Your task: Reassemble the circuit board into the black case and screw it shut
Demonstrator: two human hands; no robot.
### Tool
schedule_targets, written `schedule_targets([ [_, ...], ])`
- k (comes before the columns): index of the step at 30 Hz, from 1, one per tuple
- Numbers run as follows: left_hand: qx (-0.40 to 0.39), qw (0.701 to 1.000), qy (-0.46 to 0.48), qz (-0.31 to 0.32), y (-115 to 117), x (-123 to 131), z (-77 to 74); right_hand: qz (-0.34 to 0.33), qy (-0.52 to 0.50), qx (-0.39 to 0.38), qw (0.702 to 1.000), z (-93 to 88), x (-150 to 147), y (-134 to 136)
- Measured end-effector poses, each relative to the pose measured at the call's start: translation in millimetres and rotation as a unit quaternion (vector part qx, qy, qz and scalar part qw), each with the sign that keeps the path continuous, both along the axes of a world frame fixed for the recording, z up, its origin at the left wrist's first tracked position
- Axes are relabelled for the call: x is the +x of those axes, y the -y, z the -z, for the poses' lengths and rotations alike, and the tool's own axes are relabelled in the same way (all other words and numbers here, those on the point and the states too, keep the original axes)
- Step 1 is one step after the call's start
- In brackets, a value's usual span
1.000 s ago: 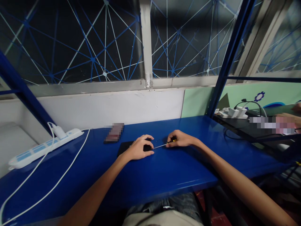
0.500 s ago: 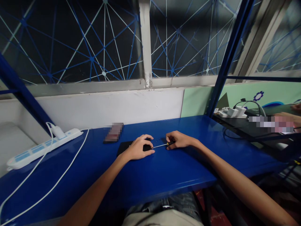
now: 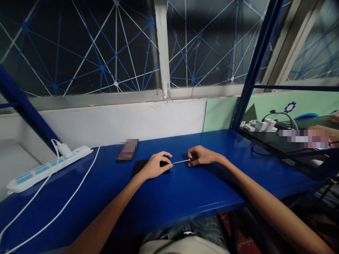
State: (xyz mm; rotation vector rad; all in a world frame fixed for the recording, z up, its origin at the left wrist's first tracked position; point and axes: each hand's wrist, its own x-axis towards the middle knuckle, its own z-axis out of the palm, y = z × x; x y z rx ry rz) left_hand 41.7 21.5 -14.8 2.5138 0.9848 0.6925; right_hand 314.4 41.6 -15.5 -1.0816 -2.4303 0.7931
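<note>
My right hand (image 3: 200,155) is closed round the dark handle of a screwdriver, with a yellow band at its front end. The thin metal shaft (image 3: 181,161) points left, nearly level, toward my left hand (image 3: 158,164). My left thumb and a finger come together at the screwdriver's tip, while the index finger arches above. Whatever they pinch is too small to make out. Under and behind that hand a flat black object (image 3: 137,167) lies on the blue table (image 3: 185,190). A few tiny dark bits (image 3: 178,157) lie between the hands.
A phone-like, pixelated object (image 3: 127,150) lies at the back left. A white power strip (image 3: 47,168) with a plug and white cable (image 3: 76,190) occupies the left side. Blue frame posts (image 3: 247,84) stand at both sides. Another person's hand (image 3: 321,131) shows at the far right.
My left thumb has moved up and closer to the finger at the screwdriver's tip. The right hand has shifted very slightly, still holding the screwdriver.
</note>
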Motion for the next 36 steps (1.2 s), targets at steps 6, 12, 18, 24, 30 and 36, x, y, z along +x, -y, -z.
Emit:
schedule_targets([
  [6,0.014,0.999,0.030,-0.027,-0.8,4.1,3.0,0.020,-0.010,0.017,1.000,-3.3,5.4,-0.9],
  [12,0.021,0.999,-0.009,-0.040,-1.5,1.2,5.2,0.056,-0.007,0.030,0.998,-4.6,14.1,-5.8],
  [18,-0.025,0.989,-0.138,-0.040,-3.6,-14.8,-8.1,0.067,0.014,0.032,0.997,-4.1,14.1,-5.7],
  [24,0.016,0.982,-0.180,-0.062,-4.5,-20.8,-11.3,0.062,0.017,0.040,0.997,-2.6,14.2,-6.3],
  [30,0.090,0.975,-0.181,-0.090,-3.5,-6.3,2.9,0.059,-0.053,0.002,0.997,-7.7,18.5,-6.3],
  [36,0.127,0.968,-0.199,-0.082,-4.7,7.6,15.1,0.066,-0.078,-0.012,0.995,-7.0,19.7,-7.8],
])
